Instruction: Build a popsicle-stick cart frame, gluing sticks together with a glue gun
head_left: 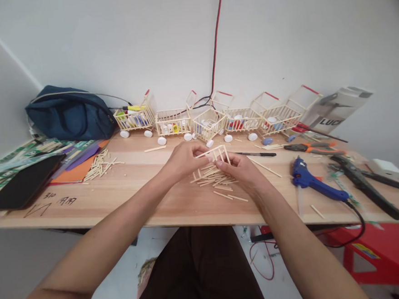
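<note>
Between my hands, above the middle of the table, is a small wooden stick frame (221,151) with short crosspieces. My left hand (186,158) grips its left end, fingers closed round the sticks. At the frame's right end, my right hand (237,166) pinches it between thumb and fingers. Beneath it lies a loose pile of short wooden sticks (215,179), partly covered by my hands. A black pen (259,154) lies just beyond my right hand.
Several stick-built miniature shopping carts (174,124) line the wall. A blue glue gun (316,182), orange-handled pliers (310,147) and black cutters (366,185) lie right. Left are a blue bag (70,115), a black tablet-like slab (24,183) and another stick pile (100,165).
</note>
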A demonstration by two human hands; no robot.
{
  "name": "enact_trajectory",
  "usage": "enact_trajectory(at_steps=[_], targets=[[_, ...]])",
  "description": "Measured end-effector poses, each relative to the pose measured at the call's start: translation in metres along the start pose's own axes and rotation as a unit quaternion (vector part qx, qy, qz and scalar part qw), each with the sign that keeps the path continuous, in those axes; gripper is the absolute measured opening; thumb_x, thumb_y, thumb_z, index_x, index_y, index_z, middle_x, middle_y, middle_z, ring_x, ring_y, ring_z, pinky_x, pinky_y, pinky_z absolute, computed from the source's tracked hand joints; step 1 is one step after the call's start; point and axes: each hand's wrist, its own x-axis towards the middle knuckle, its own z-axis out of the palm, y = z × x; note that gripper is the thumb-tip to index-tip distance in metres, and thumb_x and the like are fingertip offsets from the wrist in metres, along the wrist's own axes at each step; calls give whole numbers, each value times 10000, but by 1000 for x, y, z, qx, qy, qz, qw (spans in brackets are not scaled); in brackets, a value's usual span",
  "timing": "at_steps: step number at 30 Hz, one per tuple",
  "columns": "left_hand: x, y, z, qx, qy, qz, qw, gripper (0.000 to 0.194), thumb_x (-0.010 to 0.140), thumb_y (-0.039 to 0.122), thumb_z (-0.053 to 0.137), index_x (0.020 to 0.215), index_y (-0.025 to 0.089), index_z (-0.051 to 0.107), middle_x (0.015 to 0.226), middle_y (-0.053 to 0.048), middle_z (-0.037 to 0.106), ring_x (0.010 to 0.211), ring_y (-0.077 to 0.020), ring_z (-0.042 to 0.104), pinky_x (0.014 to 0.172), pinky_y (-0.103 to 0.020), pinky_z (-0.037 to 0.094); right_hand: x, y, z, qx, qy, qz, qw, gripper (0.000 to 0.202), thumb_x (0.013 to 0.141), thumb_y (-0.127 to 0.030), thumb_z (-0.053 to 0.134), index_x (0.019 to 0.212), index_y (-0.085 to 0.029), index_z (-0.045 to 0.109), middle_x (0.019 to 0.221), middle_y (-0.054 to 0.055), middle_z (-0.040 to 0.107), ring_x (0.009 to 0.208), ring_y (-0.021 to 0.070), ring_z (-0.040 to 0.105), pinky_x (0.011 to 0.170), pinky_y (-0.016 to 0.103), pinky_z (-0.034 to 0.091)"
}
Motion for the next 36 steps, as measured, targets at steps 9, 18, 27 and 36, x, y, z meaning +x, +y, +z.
enact_trajectory(at_steps=[9,18,27,36], targets=[[9,-4,2,-24,-41,-10,999,193,677,294,708,741,116,748,694,-27,697,680,-143,595,599,-215,405,1,2,-3,-29,-22,-16,999,322,790,-491,703,830,-181,630,735,-14,543,679,129,464,662,274,347],[10,1,-15,-62,-126,-12,990,208,700,330,751,750,129,760,689,-19,687,676,-123,583,630,-220,411,2,7,-3,-32,-42,-6,999,326,781,-498,712,845,-184,657,701,-24,544,635,116,443,608,264,320],[11,-28,-10,-371,-132,-157,906,308,564,205,890,814,114,735,759,-49,712,692,-108,632,711,-259,500,-1,-2,1,15,-20,23,999,357,704,-501,765,812,-179,657,713,-11,587,639,119,478,614,264,362],[1,-21,20,-437,-111,-142,881,390,510,306,922,738,87,694,704,-32,668,611,-81,573,600,-215,427,-1,1,1,28,-36,22,999,337,735,-476,753,870,-175,684,732,-10,621,635,117,502,627,268,369]])
